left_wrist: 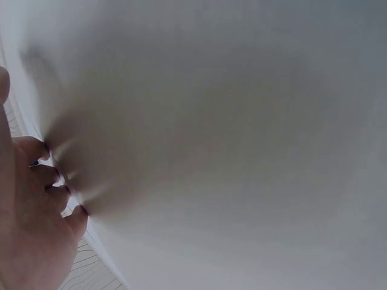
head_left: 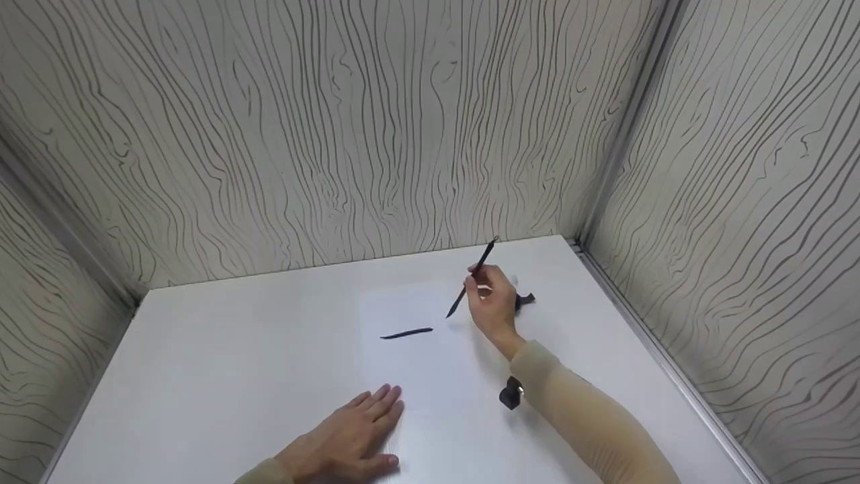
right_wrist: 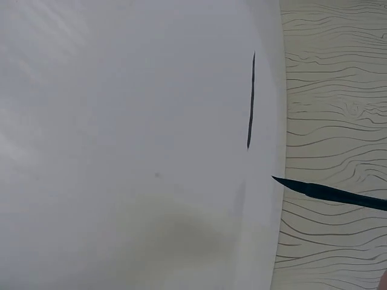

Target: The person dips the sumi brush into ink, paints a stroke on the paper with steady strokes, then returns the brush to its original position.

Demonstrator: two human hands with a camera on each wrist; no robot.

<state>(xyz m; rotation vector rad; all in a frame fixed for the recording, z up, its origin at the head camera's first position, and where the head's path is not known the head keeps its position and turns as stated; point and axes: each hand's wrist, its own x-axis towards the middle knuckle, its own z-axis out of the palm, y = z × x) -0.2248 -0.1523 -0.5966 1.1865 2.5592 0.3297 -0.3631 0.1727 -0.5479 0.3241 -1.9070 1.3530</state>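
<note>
My right hand [head_left: 494, 302] pinches a dark writing brush [head_left: 481, 259], its pointed bristle tip slanting down to the left. In the right wrist view the brush [right_wrist: 338, 196] comes in from the right edge, its tip apart from a black ink stroke [right_wrist: 251, 103]. That stroke [head_left: 406, 333] runs nearly level across a white sheet of paper [head_left: 416, 370]. My left hand [head_left: 349, 430] lies palm down with fingers extended by the sheet's lower left edge. The left wrist view shows the fingertips of the left hand [left_wrist: 36, 211] against the white surface.
The white table [head_left: 222, 363] stands between wood-grain patterned panels [head_left: 403, 134] at the back and sides. A small black object [head_left: 525, 300] is partly hidden behind my right hand. Another black piece [head_left: 512, 393] sits at the right sleeve [head_left: 578, 403].
</note>
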